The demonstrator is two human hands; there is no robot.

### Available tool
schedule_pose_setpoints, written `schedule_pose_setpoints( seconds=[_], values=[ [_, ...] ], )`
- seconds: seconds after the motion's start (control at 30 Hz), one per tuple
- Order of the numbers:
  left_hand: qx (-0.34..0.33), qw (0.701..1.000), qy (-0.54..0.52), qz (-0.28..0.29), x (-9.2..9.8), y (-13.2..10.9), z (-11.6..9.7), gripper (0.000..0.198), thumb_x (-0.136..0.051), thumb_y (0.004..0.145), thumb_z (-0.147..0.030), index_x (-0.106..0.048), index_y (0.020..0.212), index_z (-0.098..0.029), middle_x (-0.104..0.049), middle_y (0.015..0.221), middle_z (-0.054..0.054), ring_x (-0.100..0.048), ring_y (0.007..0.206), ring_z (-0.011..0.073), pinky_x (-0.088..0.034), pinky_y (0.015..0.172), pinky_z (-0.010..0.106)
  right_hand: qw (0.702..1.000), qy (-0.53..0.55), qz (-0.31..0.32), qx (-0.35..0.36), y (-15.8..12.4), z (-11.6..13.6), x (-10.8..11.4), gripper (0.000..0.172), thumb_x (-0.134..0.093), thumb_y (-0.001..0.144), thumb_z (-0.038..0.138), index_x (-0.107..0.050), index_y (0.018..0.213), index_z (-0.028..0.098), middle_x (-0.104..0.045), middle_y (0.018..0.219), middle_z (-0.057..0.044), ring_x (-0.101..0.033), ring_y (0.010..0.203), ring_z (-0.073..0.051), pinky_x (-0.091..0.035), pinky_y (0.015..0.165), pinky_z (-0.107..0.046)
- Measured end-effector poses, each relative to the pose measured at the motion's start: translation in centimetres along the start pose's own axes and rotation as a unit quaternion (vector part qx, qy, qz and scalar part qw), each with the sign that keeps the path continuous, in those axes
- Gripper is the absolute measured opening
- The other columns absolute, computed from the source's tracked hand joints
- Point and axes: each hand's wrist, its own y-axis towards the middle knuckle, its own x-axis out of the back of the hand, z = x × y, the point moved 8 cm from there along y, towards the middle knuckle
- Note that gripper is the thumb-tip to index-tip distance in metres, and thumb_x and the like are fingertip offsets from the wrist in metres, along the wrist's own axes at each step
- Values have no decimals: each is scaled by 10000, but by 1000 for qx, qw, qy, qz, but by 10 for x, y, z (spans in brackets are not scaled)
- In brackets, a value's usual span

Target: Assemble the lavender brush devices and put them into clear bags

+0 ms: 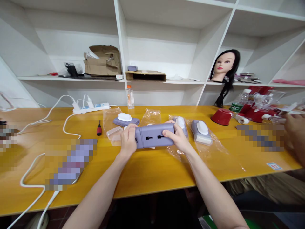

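Lavender case (154,131) is already off the worktop (152,178), above its middle, between near and back edges. The left hand (128,140) clamps one end, the right hand (177,136) the other. How much handling is left, I cannot tell; three similar units (194,127) lie beyond, towards the back edge. Smooth and long, the case shows two black, slotted marks and a seam near its left end.

Box (156,130), one: oblong, lavender-grey, two small black fittings (147,138) on its broad visible face, a seam (142,137) toward the left end. Held up lengthwise above the table (143,178), roughly parallel to its near edge.
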Motion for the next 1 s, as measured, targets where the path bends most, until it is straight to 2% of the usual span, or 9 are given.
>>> schedule_pose_setpoints(
  seconds=[0.23, 0.47, 0.63, 0.83, 0.93, 1.0],
  values=[
    [-10, 1000, -7, -7, 3, -3, -3, 355, -254, 870, -331, -562, 763, -189, -606, 733, 36, -531, 754, 185, -382, 709, 288, 999, 22, 20, -18, -1, -2, -4, 265, -641, 726, 383, -487, 861, 215, -476, 764, 25, -472, 679, -124, -378, 623, -245],
    [-23, 999, -9, 37, -2, -1, -6, 340, -275, 869, -325, -561, 736, -198, -613, 722, 22, -537, 736, 182, -383, 695, 285, 1000, -1, 14, -12, -5, 5, -7, 258, -654, 716, 358, -496, 866, 220, -489, 758, 26, -478, 693, -130, -399, 659, -262],
    [-19, 1000, -15, -2, 0, -3, -4, 325, -272, 866, -303, -556, 740, -208, -605, 722, 16, -538, 756, 185, -388, 706, 286, 1000, 18, -15, 3, -5, 8, -9, 232, -651, 709, 336, -505, 848, 221, -483, 751, 31, -477, 692, -129, -398, 670, -268],
    [9, 998, -37, -52, 3, -7, 3, 354, -271, 872, -355, -566, 745, -206, -598, 739, 23, -534, 767, 193, -380, 719, 295, 998, 45, -40, 10, -8, 8, -11, 243, -663, 697, 344, -507, 838, 223, -504, 766, 29, -484, 694, -127, -398, 667, -264],
    [8, 998, -46, -52, 3, -7, 3, 347, -269, 869, -347, -557, 734, -207, -581, 719, 21, -524, 758, 191, -374, 710, 294, 998, 49, -34, -3, -9, 7, -11, 248, -657, 701, 355, -498, 840, 224, -509, 767, 27, -489, 691, -130, -406, 668, -269],
    [8, 998, -48, -33, 0, -7, 1, 336, -273, 866, -336, -550, 723, -209, -570, 701, 18, -516, 746, 189, -370, 701, 296, 999, 42, -22, -13, -8, 5, -11, 246, -650, 707, 363, -494, 836, 223, -507, 770, 25, -491, 698, -133, -408, 675, -272]
  ],
)
